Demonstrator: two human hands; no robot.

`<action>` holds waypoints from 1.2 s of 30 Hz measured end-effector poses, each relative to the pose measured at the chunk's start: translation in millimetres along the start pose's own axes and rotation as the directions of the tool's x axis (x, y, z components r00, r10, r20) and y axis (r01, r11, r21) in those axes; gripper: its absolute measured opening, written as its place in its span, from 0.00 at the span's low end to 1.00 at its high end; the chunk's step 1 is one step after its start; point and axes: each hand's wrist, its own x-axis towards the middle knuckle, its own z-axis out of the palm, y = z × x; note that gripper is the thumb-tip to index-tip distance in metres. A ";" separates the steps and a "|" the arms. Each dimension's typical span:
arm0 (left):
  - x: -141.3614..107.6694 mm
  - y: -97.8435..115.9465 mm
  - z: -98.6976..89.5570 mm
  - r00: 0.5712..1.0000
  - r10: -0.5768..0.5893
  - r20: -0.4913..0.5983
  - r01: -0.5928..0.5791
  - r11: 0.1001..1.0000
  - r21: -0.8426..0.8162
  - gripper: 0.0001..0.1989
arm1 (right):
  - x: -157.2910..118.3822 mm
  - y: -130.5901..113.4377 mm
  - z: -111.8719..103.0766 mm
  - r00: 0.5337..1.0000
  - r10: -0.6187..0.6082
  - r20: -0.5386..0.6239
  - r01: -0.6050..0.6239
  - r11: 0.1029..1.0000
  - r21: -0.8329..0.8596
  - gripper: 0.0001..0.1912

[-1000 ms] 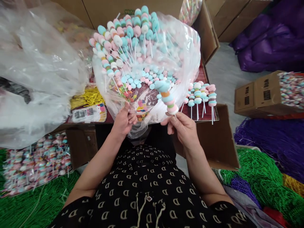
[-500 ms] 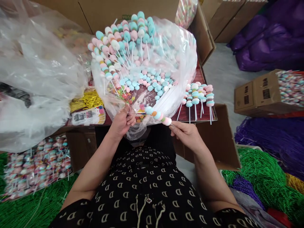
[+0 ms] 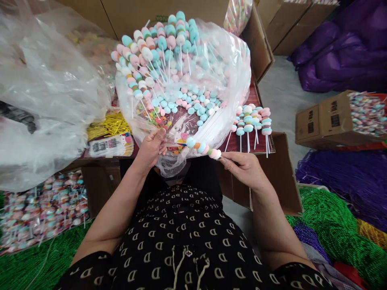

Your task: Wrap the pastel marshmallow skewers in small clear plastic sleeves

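Observation:
My right hand [image 3: 244,168] pinches the stick end of a candy skewer [image 3: 203,148], threaded with blue, pink, white, orange and green sweets. It lies tilted, its blue end towards my left hand [image 3: 152,150]. That hand is closed, its fingertips pinching a thin clear printed bag [image 3: 182,137] beside the skewer's blue end. Whether the tip is inside the bag, I cannot tell. Behind, a large clear plastic bag [image 3: 234,76] holds loose blue and pink sweets [image 3: 198,106], ring-shaped sweets [image 3: 155,119] and many finished skewers [image 3: 169,40].
Several skewers [image 3: 249,121] lie at the table's right edge. Yellow twist ties [image 3: 111,124] and a stack of printed bags [image 3: 111,146] lie left. An open cardboard box [image 3: 281,173] stands below right; wrapped skewers [image 3: 45,209] fill the lower left.
My left hand has shifted slightly left and up, away from the skewer's blue end. My right hand and the skewer have moved slightly right.

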 end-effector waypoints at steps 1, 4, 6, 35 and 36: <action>-0.4 0.1 -0.1 1.000 -0.012 0.007 0.012 1.000 0.002 0.25 | 0.6 -0.1 0.3 1.000 -0.006 0.000 0.006 1.000 -0.003 0.13; -2.2 0.8 -1.7 0.998 -0.028 0.062 0.027 0.999 0.028 0.23 | 2.2 0.6 0.3 1.000 -0.014 -0.004 0.014 1.000 0.000 0.12; -3.1 2.1 -2.8 0.994 -0.027 0.103 0.022 0.998 0.053 0.23 | 2.5 2.2 0.2 0.999 -0.008 -0.035 0.008 1.000 -0.005 0.11; -3.9 11.6 -3.2 0.983 0.128 0.130 -0.151 0.971 0.185 0.12 | 1.9 10.8 28.4 0.991 0.130 -0.012 -0.127 0.981 0.148 0.15; -4.9 13.0 -0.2 0.987 0.113 0.110 -0.129 0.980 0.150 0.13 | 2.2 10.6 30.2 0.989 0.144 -0.015 -0.140 0.977 0.161 0.16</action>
